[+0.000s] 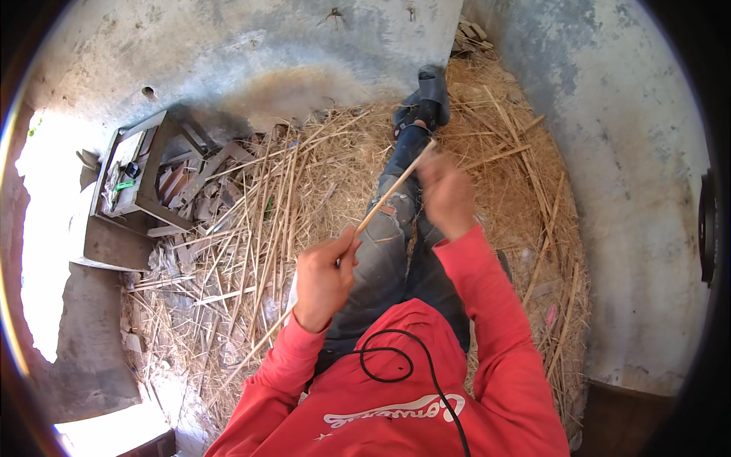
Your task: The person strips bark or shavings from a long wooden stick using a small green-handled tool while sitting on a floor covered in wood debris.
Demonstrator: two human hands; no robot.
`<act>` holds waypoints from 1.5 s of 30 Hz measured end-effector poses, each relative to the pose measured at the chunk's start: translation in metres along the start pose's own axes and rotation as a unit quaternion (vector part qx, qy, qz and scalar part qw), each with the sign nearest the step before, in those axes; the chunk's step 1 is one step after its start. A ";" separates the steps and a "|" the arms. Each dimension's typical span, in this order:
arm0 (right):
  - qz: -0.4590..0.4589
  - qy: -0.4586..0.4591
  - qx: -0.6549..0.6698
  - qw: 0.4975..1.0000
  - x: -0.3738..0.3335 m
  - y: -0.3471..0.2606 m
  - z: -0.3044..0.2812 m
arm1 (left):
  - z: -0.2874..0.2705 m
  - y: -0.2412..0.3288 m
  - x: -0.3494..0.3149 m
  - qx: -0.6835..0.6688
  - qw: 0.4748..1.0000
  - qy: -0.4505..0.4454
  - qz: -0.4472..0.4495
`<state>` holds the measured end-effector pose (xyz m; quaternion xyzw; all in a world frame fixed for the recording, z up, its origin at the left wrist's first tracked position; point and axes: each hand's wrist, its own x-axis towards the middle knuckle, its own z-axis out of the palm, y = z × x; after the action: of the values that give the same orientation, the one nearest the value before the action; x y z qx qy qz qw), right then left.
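Note:
My left hand (pixel 326 278) is closed around a long, thin, pale wooden stick (pixel 392 190), which slants from beside my left forearm up to the right over my legs. My right hand (pixel 448 194) is beside the stick's far end, blurred by motion. Its fingers look curled, but what they hold, if anything, does not show. Both arms wear red sleeves. My legs, in dark worn trousers (pixel 373 274), stretch out ahead beneath the stick, ending in dark sandals (pixel 432 95).
Straw and loose sticks (pixel 266 206) cover the floor around me. On the left stands a wooden table-like frame (pixel 141 202) with small items and scraps. Plastered walls (pixel 609 167) rise ahead and on the right. A black cable (pixel 434 373) lies over my red top.

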<state>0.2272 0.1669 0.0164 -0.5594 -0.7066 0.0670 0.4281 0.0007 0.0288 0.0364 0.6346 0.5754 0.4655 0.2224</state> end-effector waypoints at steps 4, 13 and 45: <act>0.246 0.062 0.004 0.967 0.041 0.110 -0.054 | -0.035 0.001 -0.022 0.014 0.995 -0.029 -0.098; 0.049 -0.182 0.127 0.974 -0.036 -0.045 -0.049 | -0.003 0.006 -0.012 -0.016 0.996 0.002 -0.091; 0.202 0.028 0.265 0.942 0.004 0.074 -0.057 | -0.031 -0.013 -0.032 -0.014 0.994 -0.032 -0.107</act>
<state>0.3200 0.1751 0.0113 -0.5585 -0.5230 0.3216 0.5577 -0.0297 -0.0061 0.0298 0.5804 0.6261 0.4268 0.2983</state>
